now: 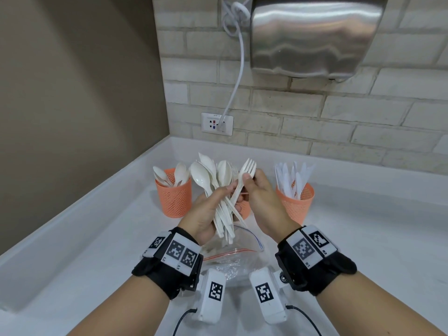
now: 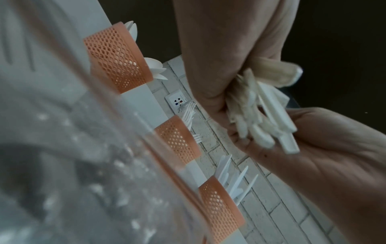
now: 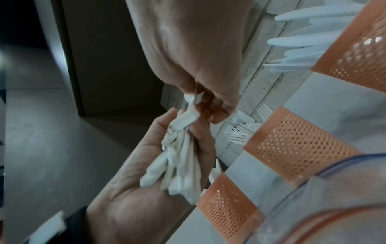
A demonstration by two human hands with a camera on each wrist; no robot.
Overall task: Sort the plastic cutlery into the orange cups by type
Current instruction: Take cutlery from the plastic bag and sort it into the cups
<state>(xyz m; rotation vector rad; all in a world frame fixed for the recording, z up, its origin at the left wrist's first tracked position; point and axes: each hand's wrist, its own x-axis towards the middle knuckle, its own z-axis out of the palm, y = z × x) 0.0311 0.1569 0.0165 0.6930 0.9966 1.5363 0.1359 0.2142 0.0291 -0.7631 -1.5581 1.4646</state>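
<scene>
Three orange cups on counter: left cup (image 1: 173, 196) holds spoons, middle cup (image 2: 177, 138) forks, right cup (image 1: 294, 202) knives. Left hand (image 1: 206, 214) grips mixed cutlery bundle (image 1: 221, 187); right hand (image 1: 263, 197) pinches one fork (image 1: 244, 177).

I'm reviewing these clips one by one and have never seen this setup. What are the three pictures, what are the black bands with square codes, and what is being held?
No machine here: a person wears coded wristbands carrying cameras. The big picture comes from a head camera looking down; the other two look along each wrist.

The left hand grips a bundle of white cutlery, spoons and forks mixed. The right hand pinches one fork at that bundle.

On the white counter stand three orange cups: the left cup holds spoons, the middle cup forks, the right cup knives. A clear zip bag lies beneath the hands.
</scene>
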